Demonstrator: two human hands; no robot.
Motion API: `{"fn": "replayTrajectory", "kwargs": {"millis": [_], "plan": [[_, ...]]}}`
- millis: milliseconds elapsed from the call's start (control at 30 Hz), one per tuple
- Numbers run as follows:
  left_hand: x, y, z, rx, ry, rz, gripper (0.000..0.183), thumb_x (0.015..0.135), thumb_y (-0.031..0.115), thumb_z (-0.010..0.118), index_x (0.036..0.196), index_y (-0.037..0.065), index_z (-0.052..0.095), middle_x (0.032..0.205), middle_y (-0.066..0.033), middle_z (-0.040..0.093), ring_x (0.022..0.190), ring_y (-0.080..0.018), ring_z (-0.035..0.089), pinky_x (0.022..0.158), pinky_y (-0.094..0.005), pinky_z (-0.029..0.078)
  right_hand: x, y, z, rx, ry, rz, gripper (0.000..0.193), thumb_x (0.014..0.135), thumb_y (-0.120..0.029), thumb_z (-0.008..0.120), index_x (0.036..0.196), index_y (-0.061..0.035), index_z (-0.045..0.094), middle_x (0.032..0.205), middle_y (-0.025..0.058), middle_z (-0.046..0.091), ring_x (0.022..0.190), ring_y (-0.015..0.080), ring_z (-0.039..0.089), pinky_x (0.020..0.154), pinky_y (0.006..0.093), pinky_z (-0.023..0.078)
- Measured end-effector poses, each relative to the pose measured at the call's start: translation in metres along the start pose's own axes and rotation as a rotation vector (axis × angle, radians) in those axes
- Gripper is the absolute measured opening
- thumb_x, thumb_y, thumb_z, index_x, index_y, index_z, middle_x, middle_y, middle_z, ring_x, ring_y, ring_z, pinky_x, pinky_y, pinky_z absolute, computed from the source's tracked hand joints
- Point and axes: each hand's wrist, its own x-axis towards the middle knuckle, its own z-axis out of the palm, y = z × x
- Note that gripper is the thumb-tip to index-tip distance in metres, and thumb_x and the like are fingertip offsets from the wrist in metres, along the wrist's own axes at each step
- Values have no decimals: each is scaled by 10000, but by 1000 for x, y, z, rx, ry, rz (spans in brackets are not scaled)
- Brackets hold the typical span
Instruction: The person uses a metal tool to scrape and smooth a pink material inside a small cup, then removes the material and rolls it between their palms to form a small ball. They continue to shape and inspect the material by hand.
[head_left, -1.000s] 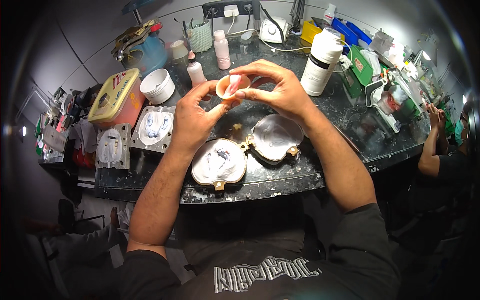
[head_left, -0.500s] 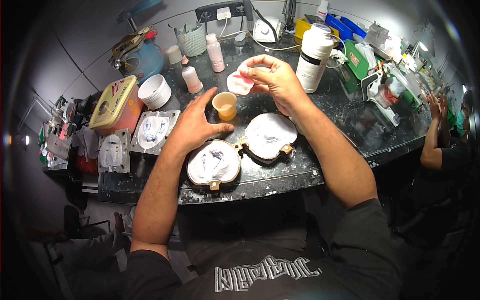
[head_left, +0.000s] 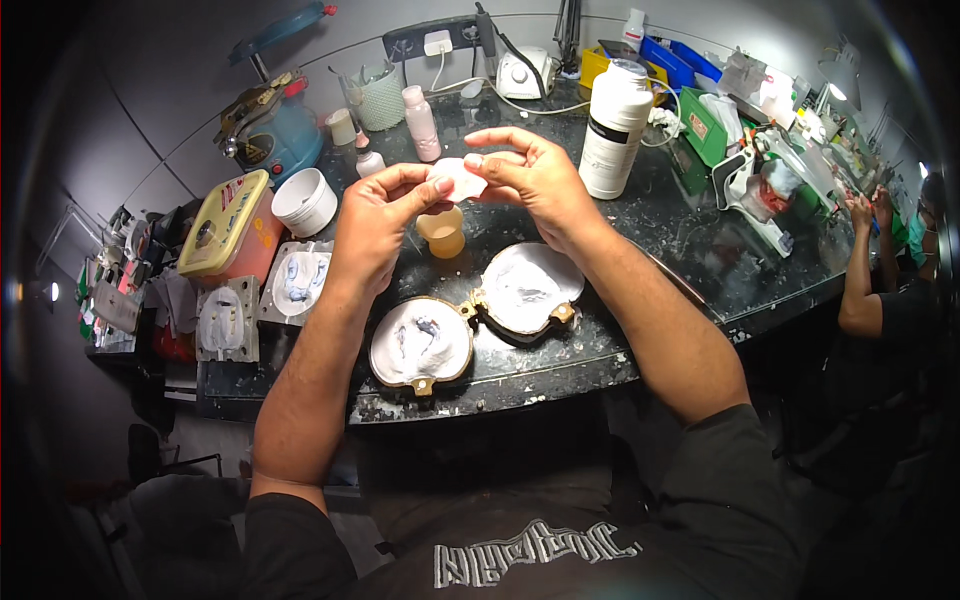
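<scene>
Between my two hands is a flattened piece of pink acrylic dough [head_left: 460,181]. My left hand [head_left: 385,205] pinches its left edge between thumb and fingers. The right edge is gripped by the thumb and index finger of my right hand [head_left: 528,185]. Just below the dough, a small amber mixing cup [head_left: 442,236] stands upright on the bench. Nearer to me lie two brass denture flask halves, a left flask half [head_left: 420,345] and a right flask half [head_left: 532,287]. White plaster fills both, with a hollowed arch visible in the left one.
A large white bottle [head_left: 613,130] stands right of my right hand. Behind my hands are a pink bottle [head_left: 422,125] and a textured pot [head_left: 380,98]. At left are a white bowl [head_left: 305,203], a yellow-lidded tub [head_left: 228,225] and plaster-filled metal molds [head_left: 228,322]. Another person's hands [head_left: 868,208] show far right.
My left hand has risen from beside the amber cup and taken hold of the dough's left edge. My right hand has shifted slightly left, still holding the dough.
</scene>
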Motion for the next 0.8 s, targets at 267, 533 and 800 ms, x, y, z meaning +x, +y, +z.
{"fn": "replayTrajectory", "kwargs": {"millis": [267, 533, 800], "plan": [[-4, -18, -6, 95, 146, 132, 346, 863, 67, 744, 1111, 19, 508, 904, -57, 681, 825, -107, 646, 717, -206, 503, -6, 1, 20, -79, -118, -25, 309, 944, -222, 660, 1152, 7, 660, 1050, 82, 695, 910, 132, 681, 811, 284, 584], [-3, 1, 15, -122, 79, 39, 542, 1000, 468, 507, 1271, 0, 551, 1046, -63, 661, 981, -130, 623, 852, -283, 494, -6, -6, 28, -88, -60, -319, 246, 1003, -166, 559, 1148, 20, 626, 1032, 82, 699, 945, 126, 672, 827, 254, 547], [-6, 52, 52, -753, -23, 363, 954, 935, 690, 334, 1518, -44, 158, 1578, -245, 190, 1482, -333, 160, 1205, -444, 109, -34, -28, 113, -793, 96, -804, 595, 1055, -409, 258, 1378, 54, 447, 1460, 277, 396, 1408, 403, 307, 1182, 478, 119]]}}
